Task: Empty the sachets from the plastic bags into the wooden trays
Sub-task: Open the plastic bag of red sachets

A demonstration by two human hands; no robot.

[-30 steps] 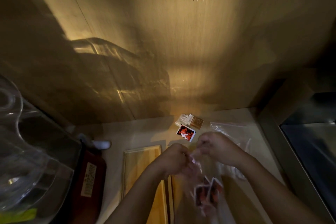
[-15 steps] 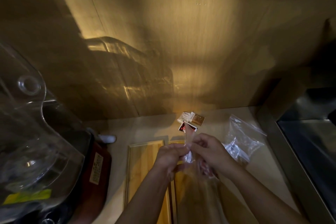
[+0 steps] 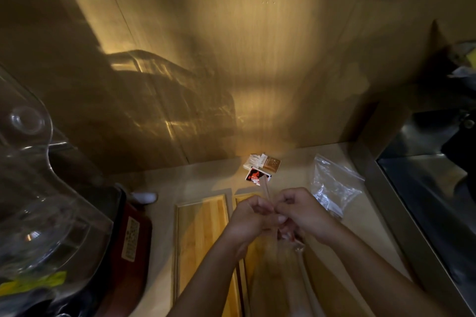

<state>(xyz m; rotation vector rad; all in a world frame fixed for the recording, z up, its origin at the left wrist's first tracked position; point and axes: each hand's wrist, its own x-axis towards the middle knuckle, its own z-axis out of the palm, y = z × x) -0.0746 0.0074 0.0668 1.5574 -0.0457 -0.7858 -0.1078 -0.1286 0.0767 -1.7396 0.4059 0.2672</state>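
My left hand point(image 3: 251, 216) and my right hand point(image 3: 300, 211) meet above the counter, both pinching the top of a clear plastic bag point(image 3: 283, 273) that hangs below them over the right wooden tray point(image 3: 240, 198). Blurred sachets show inside the bag just under my right hand. A second wooden tray point(image 3: 203, 237) lies to the left, bare where I can see it. A red and white sachet point(image 3: 256, 176), a brown one point(image 3: 271, 163) and a white one point(image 3: 251, 162) lie loose on the counter beyond the trays.
A crumpled clear plastic bag point(image 3: 332, 185) lies on the counter to the right. A clear plastic container point(image 3: 33, 201) and a dark red appliance point(image 3: 128, 239) crowd the left. A dark metal unit point(image 3: 425, 201) borders the right. The wood wall stands close behind.
My hands have drawn closer together on the bag's top. The bag hangs lower and its sachets are now mostly hidden behind my right hand. The camera tilted slightly.
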